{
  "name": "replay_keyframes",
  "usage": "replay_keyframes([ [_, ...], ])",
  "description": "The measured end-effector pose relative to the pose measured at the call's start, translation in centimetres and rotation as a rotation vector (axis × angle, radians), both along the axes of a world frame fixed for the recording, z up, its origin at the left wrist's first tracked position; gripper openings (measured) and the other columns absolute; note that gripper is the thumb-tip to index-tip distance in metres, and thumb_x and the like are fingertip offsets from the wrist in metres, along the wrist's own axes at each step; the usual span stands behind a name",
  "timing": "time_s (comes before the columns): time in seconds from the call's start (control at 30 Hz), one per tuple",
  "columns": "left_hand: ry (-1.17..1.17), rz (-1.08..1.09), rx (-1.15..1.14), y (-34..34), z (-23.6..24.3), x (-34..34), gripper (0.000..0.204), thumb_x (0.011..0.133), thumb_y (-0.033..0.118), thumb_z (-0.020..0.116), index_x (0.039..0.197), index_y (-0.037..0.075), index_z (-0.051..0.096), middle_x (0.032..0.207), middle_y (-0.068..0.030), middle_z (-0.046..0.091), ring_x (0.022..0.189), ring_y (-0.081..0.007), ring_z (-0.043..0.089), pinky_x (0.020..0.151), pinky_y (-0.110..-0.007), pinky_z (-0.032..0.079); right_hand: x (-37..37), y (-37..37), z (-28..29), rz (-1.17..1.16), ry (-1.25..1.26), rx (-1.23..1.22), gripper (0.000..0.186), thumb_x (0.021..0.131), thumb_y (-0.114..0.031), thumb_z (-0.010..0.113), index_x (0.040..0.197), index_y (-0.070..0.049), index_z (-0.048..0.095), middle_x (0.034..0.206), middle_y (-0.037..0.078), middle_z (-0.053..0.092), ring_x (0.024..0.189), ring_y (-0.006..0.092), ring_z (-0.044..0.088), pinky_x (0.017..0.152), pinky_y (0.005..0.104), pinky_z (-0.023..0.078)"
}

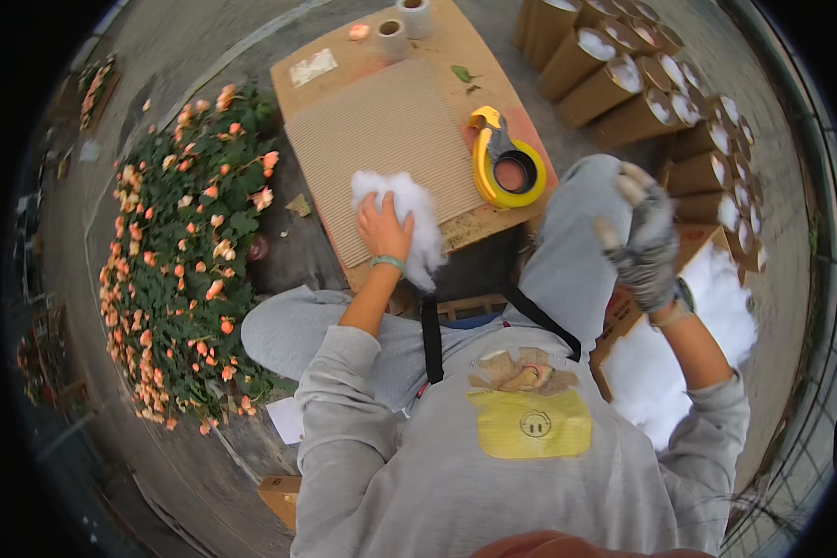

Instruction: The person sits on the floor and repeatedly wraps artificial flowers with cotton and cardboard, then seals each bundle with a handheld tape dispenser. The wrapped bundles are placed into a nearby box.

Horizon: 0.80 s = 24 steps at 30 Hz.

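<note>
My bare left hand (383, 229), with a green bracelet at its wrist, grips a fluffy wad of white fibre stuffing (422, 228). The wad lies over the near edge of a ribbed sheet of corrugated cardboard (381, 139), and part of it hangs down toward my lap. A yellow tape dispenser (521, 167) with a roll of tape lies right of the sheet. Beside my right knee is my right hand (644, 242) in a grey, worn glove, its thumb and fingers apart and holding nothing I can see.
The low wooden table (488, 56) also bears clear film rolls (391, 39) and a green leaf (463, 73). Peach-flowered plants (195, 251) crowd the left. Several brown cardboard tubes (614, 88) filled with white stuffing stand back right. A box of stuffing (684, 349) sits by my right arm.
</note>
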State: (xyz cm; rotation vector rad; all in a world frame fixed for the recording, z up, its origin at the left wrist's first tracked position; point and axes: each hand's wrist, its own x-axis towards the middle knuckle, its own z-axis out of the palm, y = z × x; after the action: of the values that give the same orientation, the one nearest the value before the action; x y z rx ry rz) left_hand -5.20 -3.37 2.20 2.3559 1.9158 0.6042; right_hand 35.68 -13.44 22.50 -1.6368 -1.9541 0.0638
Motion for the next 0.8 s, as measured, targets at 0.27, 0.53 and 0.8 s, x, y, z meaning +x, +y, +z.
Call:
replay_keyframes([
  [0.27, -0.012, -0.135, 0.027, 10.6, -2.3, -0.7, 0.033, 0.083, 0.016, 0.062, 0.112, 0.001, 0.054, 0.108, -0.0171, 0.057, 0.103, -0.0359, 0.051, 0.09, -0.045, 0.04, 7.7, -8.3, -7.0, -0.772, 0.214, 0.006, 0.061, 0.076, -0.018, 0.072, 0.125, -0.001, 0.042, 0.119, 0.017, 0.048, 0.114, 0.028, 0.047, 0.095, 0.0365, 0.041],
  [0.53, 0.458, -0.023, -0.384, 10.7, -3.9, 1.6, 0.075, 0.082, 0.059, 0.053, 0.142, 0.02, 0.032, 0.15, -0.0137, 0.02, 0.134, -0.0403, 0.022, 0.101, -0.068, 0.018, 12.9, -21.1, -19.9, -0.978, -0.114, -0.919, 0.09, 0.074, -0.032, 0.071, 0.142, -0.006, 0.018, 0.139, 0.023, 0.032, 0.128, 0.0353, 0.036, 0.109, 0.0395, 0.029],
  [0.8, -0.097, -0.045, 0.221, 10.8, -1.4, -1.0, 0.056, 0.086, 0.036, 0.057, 0.135, 0.013, 0.042, 0.147, -0.012, 0.028, 0.131, -0.0344, 0.032, 0.104, -0.057, 0.024, 24.1, -15.2, -11.4, -0.937, -0.647, -0.268, 0.028, 0.081, -0.022, 0.051, 0.104, -0.007, 0.06, 0.104, 0.016, 0.063, 0.104, 0.0268, 0.055, 0.089, 0.0403, 0.042],
])
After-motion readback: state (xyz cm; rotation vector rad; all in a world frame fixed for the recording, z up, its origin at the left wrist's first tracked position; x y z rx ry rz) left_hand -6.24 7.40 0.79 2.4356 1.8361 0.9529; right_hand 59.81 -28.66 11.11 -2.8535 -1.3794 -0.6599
